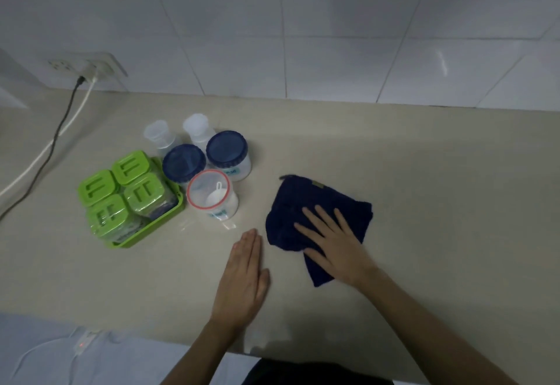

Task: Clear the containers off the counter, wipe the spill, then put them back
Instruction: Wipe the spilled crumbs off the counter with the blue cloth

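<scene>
A dark blue cloth (306, 202) lies crumpled on the beige counter (439, 190). My right hand (333, 239) presses flat on it with fingers spread. My left hand (245, 272) rests flat on the bare counter just left of the cloth, fingers together, holding nothing. To the left stand the containers: a green tray (151, 228) with several green-lidded jars (133, 190), two blue-lidded jars (227, 154) (183, 163), a clear red-rimmed jar (212, 195) with a white scoop inside, and two small clear bottles (159, 136) (197, 128) behind.
A wall socket (88, 66) at the back left has a black and a white cable (45, 154) running down across the counter's left side. A white tiled wall (333, 36) rises behind. The counter's front edge runs near my forearms.
</scene>
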`<state>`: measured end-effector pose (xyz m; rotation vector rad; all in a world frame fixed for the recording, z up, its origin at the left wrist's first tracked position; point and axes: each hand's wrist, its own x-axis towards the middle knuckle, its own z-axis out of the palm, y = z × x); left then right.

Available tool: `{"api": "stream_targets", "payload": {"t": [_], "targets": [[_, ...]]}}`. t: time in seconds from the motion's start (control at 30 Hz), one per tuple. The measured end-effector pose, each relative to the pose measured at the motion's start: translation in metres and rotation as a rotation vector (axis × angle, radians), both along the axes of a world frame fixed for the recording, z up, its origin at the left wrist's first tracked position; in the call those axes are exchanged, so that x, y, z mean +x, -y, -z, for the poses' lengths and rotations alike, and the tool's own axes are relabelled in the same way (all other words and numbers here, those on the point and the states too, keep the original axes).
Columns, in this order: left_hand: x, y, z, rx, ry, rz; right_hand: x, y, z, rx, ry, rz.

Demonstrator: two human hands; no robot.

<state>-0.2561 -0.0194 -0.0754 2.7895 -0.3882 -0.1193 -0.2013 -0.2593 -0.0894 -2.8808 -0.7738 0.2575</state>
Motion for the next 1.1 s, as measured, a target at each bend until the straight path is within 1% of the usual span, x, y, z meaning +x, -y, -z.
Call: {"api": "stream_targets", "payload": {"t": [0.07,0.1,0.17,0.23,0.27,0.33,0.4,0.47,0.5,0.63,0.7,0.77,0.83,0.9,0.97,1.03,1.1], "targets": [[0.006,0.029,-0.001,-0.030,0.001,0.048,-0.005,0.037,-0.002,0.024,0.002,0.028],[0.010,0.045,0.000,-0.035,0.003,0.084,-0.007,0.061,-0.003,0.031,-0.007,0.088],[0.018,0.077,0.002,-0.024,0.004,0.146,-0.013,0.113,-0.005,0.036,-0.018,0.306],[0.025,0.105,0.007,-0.020,0.000,0.178,-0.024,0.162,-0.007,0.040,-0.035,0.553],[0.026,0.117,0.010,-0.028,-0.006,0.182,-0.028,0.179,-0.009,0.035,-0.051,0.641],[0.024,0.134,0.015,-0.053,-0.022,0.151,-0.032,0.194,-0.011,0.000,-0.081,0.735],[0.015,0.138,0.018,-0.058,-0.029,0.119,-0.033,0.183,-0.012,-0.060,-0.072,0.760],[0.012,0.139,0.020,-0.055,-0.016,0.085,-0.034,0.160,-0.008,-0.115,-0.052,0.698],[0.012,0.140,0.020,-0.047,-0.015,0.072,-0.034,0.145,-0.006,-0.109,-0.041,0.622],[0.016,0.144,0.017,-0.042,-0.028,0.070,-0.029,0.103,-0.001,-0.052,-0.001,0.212],[0.015,0.144,0.016,-0.054,-0.024,0.075,-0.023,0.116,-0.002,-0.009,0.002,0.104],[0.014,0.142,0.017,-0.032,-0.005,0.073,-0.014,0.149,-0.001,0.012,-0.005,0.110],[0.015,0.144,0.019,-0.021,0.015,0.074,-0.003,0.199,0.001,0.007,0.002,0.253],[0.016,0.144,0.022,-0.028,0.026,0.069,0.001,0.250,0.002,0.006,-0.006,0.484],[0.017,0.145,0.020,-0.030,0.044,0.059,0.001,0.280,0.000,-0.033,-0.031,0.701],[0.019,0.146,0.019,-0.027,0.064,0.052,0.002,0.275,-0.003,-0.060,-0.028,0.833],[0.017,0.147,0.018,-0.022,0.073,0.052,0.000,0.243,-0.003,-0.068,-0.016,0.846]]}}
